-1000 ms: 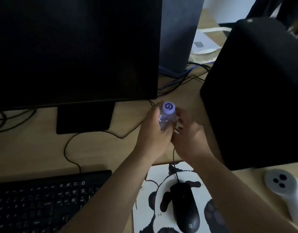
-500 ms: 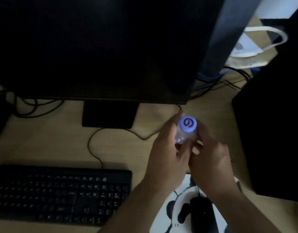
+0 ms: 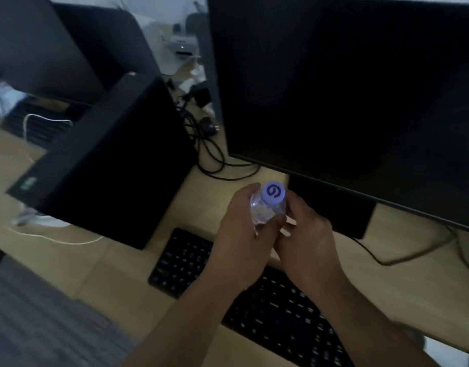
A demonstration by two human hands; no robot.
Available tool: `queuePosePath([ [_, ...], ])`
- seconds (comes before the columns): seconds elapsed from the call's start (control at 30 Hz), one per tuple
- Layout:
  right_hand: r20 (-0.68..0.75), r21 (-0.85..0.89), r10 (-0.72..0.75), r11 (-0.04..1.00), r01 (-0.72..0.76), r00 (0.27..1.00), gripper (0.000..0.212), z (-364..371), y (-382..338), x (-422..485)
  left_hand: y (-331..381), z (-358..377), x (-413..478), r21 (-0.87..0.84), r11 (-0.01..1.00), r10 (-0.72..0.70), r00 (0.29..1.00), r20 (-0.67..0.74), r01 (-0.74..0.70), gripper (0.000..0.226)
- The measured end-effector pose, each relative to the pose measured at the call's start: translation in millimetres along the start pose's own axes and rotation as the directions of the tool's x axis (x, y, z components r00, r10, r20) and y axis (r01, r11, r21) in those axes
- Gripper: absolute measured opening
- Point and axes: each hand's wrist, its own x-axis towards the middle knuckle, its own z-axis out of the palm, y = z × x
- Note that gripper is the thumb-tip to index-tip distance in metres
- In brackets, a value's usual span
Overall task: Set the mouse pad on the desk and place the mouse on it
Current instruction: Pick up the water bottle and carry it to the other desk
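Both my hands hold a small clear plastic bottle [image 3: 265,211] with a pale purple cap [image 3: 273,192], above the black keyboard [image 3: 267,308]. My left hand [image 3: 244,239] wraps the bottle's body from the left. My right hand [image 3: 304,245] grips it from the right. The mouse pad and the mouse are out of view, apart from perhaps a white sliver at the bottom right corner.
A large dark monitor [image 3: 347,96] on its stand [image 3: 331,207] fills the right. A black computer tower [image 3: 114,165] stands on the wooden desk [image 3: 116,282] at the left. Black cables [image 3: 212,154] tangle between them. A white cable [image 3: 55,238] trails at the left.
The view has swung left: the mouse pad and mouse have dropped out of sight and a computer tower on the left has come in. Both hands keep hold of the bottle.
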Motion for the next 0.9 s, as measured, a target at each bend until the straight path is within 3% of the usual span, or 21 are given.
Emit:
queuePosePath([
  [0.17,0.061,0.094,0.043,0.994,-0.049,0.997,0.052,86.9,-18.6,56.0,-21.4,-72.2,48.5,0.051,0.999,0.017,0.993,-0.116,-0.011,0.045],
  [0.4,0.078,0.026,0.032,0.999,-0.035,0.996,0.042,168.6,-7.3,96.2,-75.7,-112.4,91.9,-0.054,0.991,-0.129,0.982,-0.136,0.123,0.038],
  [0.53,0.088,-0.035,0.042,0.999,-0.039,0.995,0.037,194.0,4.3,105.0,-98.3,-118.6,105.5,-0.091,0.981,-0.186,0.972,-0.142,0.174,0.050],
  [0.9,0.060,-0.084,0.049,0.995,-0.044,0.997,0.031,213.9,18.7,107.7,-123.2,-119.3,116.4,-0.087,0.973,-0.222,0.968,-0.120,0.212,0.048],
])
